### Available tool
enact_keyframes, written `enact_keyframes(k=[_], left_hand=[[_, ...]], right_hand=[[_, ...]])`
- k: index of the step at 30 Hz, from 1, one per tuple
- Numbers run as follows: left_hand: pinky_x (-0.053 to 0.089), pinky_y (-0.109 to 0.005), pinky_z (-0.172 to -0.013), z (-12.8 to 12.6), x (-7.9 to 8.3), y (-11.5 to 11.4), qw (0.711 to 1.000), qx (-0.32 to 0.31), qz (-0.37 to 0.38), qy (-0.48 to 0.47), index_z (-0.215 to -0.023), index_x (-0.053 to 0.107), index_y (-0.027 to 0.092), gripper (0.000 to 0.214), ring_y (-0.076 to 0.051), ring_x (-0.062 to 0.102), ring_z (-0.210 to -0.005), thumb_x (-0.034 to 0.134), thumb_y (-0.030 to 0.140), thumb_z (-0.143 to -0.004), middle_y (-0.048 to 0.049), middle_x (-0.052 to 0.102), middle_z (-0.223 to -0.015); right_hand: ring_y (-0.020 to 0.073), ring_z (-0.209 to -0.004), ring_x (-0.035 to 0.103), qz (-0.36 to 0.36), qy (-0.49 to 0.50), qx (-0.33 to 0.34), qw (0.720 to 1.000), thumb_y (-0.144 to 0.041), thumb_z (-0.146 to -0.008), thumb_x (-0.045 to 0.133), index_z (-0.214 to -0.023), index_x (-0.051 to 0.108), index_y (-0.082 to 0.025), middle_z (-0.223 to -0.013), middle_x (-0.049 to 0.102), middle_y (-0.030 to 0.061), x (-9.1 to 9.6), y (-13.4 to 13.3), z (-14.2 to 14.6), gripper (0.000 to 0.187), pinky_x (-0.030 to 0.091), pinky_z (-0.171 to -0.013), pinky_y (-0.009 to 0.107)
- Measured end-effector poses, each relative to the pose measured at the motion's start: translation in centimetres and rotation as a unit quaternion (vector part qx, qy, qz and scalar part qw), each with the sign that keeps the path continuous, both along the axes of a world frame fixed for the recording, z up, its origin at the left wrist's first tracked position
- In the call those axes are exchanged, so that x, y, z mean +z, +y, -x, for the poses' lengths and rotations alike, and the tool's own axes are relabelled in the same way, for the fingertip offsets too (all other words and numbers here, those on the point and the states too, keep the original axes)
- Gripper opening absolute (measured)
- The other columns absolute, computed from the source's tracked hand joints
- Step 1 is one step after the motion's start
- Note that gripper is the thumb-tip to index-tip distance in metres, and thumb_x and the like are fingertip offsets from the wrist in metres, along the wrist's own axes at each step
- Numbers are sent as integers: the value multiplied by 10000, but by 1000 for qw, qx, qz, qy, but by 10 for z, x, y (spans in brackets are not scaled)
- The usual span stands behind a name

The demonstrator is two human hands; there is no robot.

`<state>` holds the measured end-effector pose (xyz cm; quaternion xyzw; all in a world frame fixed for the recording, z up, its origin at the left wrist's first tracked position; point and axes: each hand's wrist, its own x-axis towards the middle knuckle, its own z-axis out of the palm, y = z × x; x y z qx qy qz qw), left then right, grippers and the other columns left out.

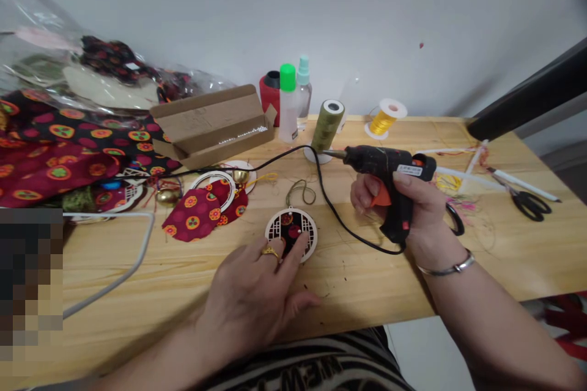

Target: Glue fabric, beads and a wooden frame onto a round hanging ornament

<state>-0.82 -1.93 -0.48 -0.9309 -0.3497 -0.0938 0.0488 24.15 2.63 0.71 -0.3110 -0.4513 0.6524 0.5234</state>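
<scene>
My right hand [403, 201] is closed around a black hot glue gun [387, 171] with an orange trigger, its nozzle pointing left above the wooden table [151, 281]. The gun's black cord [330, 201] loops across the table. My left hand [261, 293], wearing a gold ring, lies flat with fingers stretched; fingertips press on a round white lattice frame [291, 232] filled with dark patterned fabric. A loop of olive cord [300, 192] lies just behind the frame.
Red patterned fabric pieces [195, 217] and white rings [213, 180] lie left of the frame. A cardboard box [211, 125], bottles [288, 104], an olive thread spool [326, 128] and a yellow spool [385, 117] stand at the back. Scissors [527, 198] lie at right.
</scene>
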Motion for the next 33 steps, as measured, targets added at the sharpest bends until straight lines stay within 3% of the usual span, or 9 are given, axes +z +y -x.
enact_keyframes(k=[7,20,33], left_hand=[[498,-383,-558,-6,2,-1,999,26,13,16,-1272,577,169,753,-273,601,-697,311,701,-811,-129,658,-782],[517,-399,-578,-5,-1,-1,999,43,16,25,-1259,589,142,756,-286,612,-715,357,695,-799,-155,675,-799],[508,-383,-579,-1,2,-2,999,47,-3,25,-1225,612,108,753,-271,610,-695,408,687,-789,-138,674,-767]], right_hand=[[207,-592,557,19,-2,-1,1000,-403,-734,624,-651,624,-168,-596,559,50,1,0,1,250,404,-529,322],[181,-597,543,1,12,7,1000,-369,-767,597,-677,622,-136,-629,566,61,-2,1,0,251,392,-547,300],[181,-547,539,11,10,10,1000,-389,-750,603,-657,622,-150,-636,569,60,-3,3,1,258,413,-469,298]])
